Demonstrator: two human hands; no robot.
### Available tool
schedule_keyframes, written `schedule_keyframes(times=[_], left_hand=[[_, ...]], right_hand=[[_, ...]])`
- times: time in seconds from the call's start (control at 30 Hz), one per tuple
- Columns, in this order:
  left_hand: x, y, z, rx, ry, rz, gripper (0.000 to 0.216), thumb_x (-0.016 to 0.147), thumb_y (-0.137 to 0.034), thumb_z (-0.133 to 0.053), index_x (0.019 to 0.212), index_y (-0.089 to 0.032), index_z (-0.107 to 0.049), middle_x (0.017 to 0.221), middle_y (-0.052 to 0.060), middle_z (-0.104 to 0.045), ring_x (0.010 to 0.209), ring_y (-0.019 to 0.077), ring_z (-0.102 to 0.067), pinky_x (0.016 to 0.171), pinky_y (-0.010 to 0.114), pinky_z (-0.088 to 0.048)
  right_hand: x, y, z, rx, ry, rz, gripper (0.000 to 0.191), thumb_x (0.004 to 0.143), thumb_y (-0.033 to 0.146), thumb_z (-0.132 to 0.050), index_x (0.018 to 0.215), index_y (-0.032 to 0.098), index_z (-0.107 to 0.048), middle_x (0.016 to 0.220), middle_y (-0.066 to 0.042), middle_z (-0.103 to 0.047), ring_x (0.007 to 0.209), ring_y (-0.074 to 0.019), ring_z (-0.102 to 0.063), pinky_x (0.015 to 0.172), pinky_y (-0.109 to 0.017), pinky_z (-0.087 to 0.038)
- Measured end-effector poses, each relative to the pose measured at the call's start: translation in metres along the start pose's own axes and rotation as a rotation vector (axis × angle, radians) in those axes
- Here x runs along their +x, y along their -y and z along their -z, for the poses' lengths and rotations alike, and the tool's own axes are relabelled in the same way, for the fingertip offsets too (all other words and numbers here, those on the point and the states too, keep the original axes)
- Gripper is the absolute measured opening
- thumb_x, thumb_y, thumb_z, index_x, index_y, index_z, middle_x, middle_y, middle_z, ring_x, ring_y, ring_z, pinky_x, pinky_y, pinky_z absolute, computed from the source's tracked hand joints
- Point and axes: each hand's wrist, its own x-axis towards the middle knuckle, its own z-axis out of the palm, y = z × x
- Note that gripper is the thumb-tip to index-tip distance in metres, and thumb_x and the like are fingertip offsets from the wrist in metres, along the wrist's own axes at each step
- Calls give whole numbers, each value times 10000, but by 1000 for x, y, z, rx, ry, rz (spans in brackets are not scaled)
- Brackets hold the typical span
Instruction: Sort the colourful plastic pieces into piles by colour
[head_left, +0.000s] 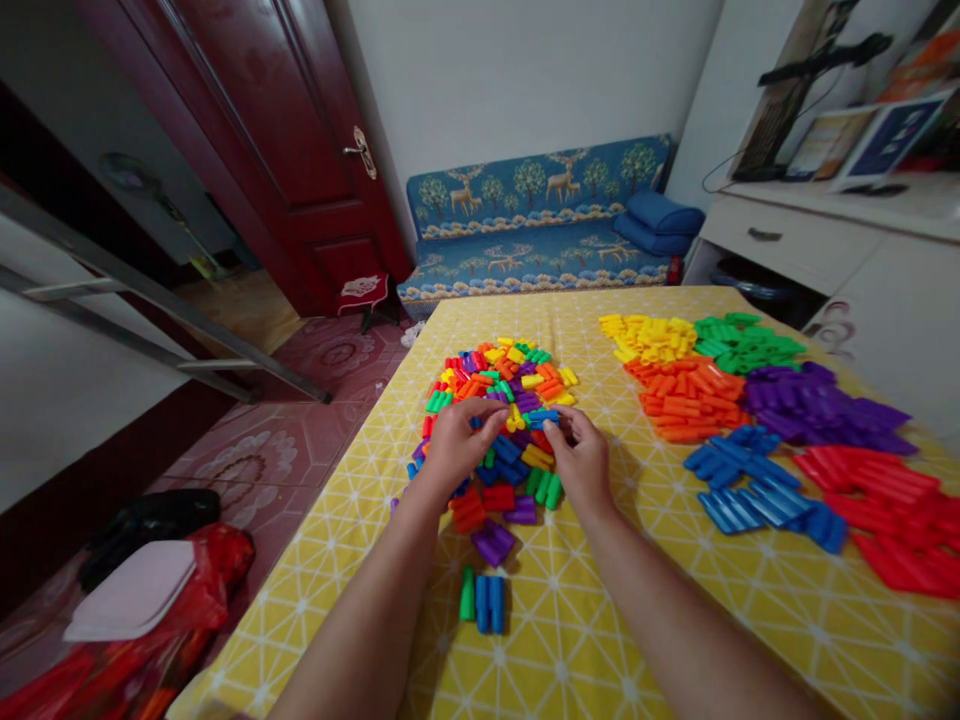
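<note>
The right hand [585, 465] is pinching a blue piece [543, 416] at the three o'clock edge of the mixed pile [474, 386]; the left hand [456, 445] is curling nearly closed at nine o'clock, its hold unclear. Six single-colour heaps [686, 397] are lying sorted toward three o'clock; the pile is remaining unsorted.

blue piece [543, 416] in the right fingers [554, 438]; multicoloured pieces [508, 450] beneath them; yellow, green, orange, purple, blue and red piles [686, 395] rightward; yellow surface [592, 620] around, patterned with white-lined triangles.
</note>
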Motion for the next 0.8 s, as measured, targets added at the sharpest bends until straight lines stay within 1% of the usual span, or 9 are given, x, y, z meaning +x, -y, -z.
schedule_keyframes(times=[0.07,0.13,0.2,0.23,0.3,0.43,0.53,0.67,0.8], left_hand=[[1,2,10,45,167,-53,222,819,-323,-667,990,-203,-744,982,61,-748,908,222,-689,821,320,-542],[1,7,16,66,339,-116,291,755,-274,-720,1041,-223,-739,1034,60,-741,954,230,-681,866,332,-536],[-1,14,15,74,426,-141,366,720,-210,-726,1085,-242,-729,1061,55,-738,976,229,-676,902,341,-527],[-2,17,14,81,430,-140,391,715,-190,-719,1101,-249,-725,1067,52,-738,977,227,-675,910,344,-525],[-4,20,10,99,410,-131,394,727,-180,-701,1112,-259,-720,1076,48,-737,981,224,-673,914,343,-523],[-6,20,2,101,368,-131,287,773,-219,-690,1054,-251,-739,1029,52,-743,939,218,-677,870,323,-531],[-6,20,-5,52,218,-61,234,847,-277,-627,1048,-220,-734,955,56,-745,863,207,-679,796,306,-542],[-6,25,-16,-104,-18,88,307,927,-366,-510,1069,-174,-705,903,50,-743,773,195,-690,695,291,-558],[-6,23,-20,-213,-42,113,339,919,-399,-528,1100,-167,-695,939,54,-745,782,198,-699,701,294,-569]], right_hand=[[1,-1,-1,0,1,-6,327,809,382,-619,1059,173,-647,905,-76,-710,815,-205,-664,782,-351,-535],[1,-1,-1,5,5,-15,326,806,384,-622,1052,172,-646,893,-76,-711,804,-206,-666,776,-351,-536],[1,-1,-1,9,7,-16,324,802,388,-625,1042,171,-645,892,-78,-712,802,-208,-666,776,-354,-535],[1,-1,-1,8,9,-13,324,800,391,-626,1038,171,-644,896,-80,-711,806,-210,-665,779,-356,-535],[1,-1,-1,8,13,-9,323,800,396,-625,1031,171,-644,904,-82,-709,816,-211,-663,783,-359,-533],[1,0,0,14,6,-5,318,802,399,-618,1023,172,-642,892,-79,-704,811,-208,-659,775,-356,-531],[0,3,0,2,-8,7,305,808,396,-613,1012,170,-637,889,-78,-703,802,-206,-658,750,-344,-529],[-8,13,2,-49,-21,88,259,825,389,-616,992,191,-625,881,-54,-689,801,-193,-649,683,-295,-512],[-16,24,4,-51,122,219,209,840,360,-616,996,222,-616,876,-28,-667,793,-175,-634,701,-288,-512]])
